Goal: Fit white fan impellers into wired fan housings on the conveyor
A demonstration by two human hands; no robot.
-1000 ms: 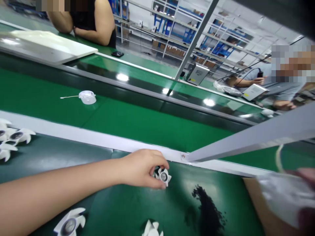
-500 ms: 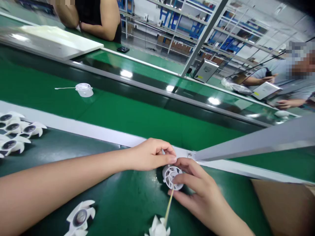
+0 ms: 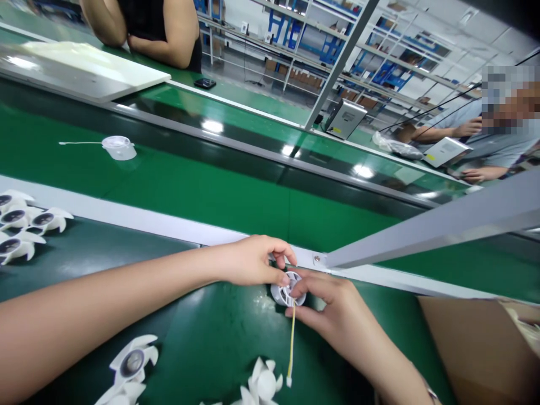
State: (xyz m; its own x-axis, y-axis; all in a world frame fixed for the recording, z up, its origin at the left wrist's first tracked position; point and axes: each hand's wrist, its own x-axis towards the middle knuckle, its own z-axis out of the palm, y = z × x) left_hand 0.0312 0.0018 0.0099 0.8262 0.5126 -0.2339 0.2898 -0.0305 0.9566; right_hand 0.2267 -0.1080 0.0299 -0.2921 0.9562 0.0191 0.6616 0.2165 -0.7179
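A small round white fan housing (image 3: 277, 295) with a spoked face is between my two hands above the green worktop. My left hand (image 3: 255, 260) comes in from the left, its thumb on the housing's upper rim and its fingers curled behind. From the right, my right hand (image 3: 337, 304) grips the housing, thumb at the lower edge and index finger over the spokes. A thin yellow and white cable (image 3: 292, 343) hangs from it toward me, ending in a small white connector (image 3: 289, 382). White fan impellers (image 3: 265, 383) lie just below, and another impeller (image 3: 133, 363) lies to the left.
Several impellers (image 3: 14, 216) are grouped at the left edge. Beyond the white rail, another housing with a cable (image 3: 120, 148) lies on the green conveyor belt (image 3: 202, 194). A grey post (image 3: 422, 228) slants at right above a cardboard box (image 3: 468, 343). Two people are across the line.
The cable has swung to hang straighter, its connector now visible. My left thumb has moved down onto the housing's rim. The conveyor housing has shifted left.
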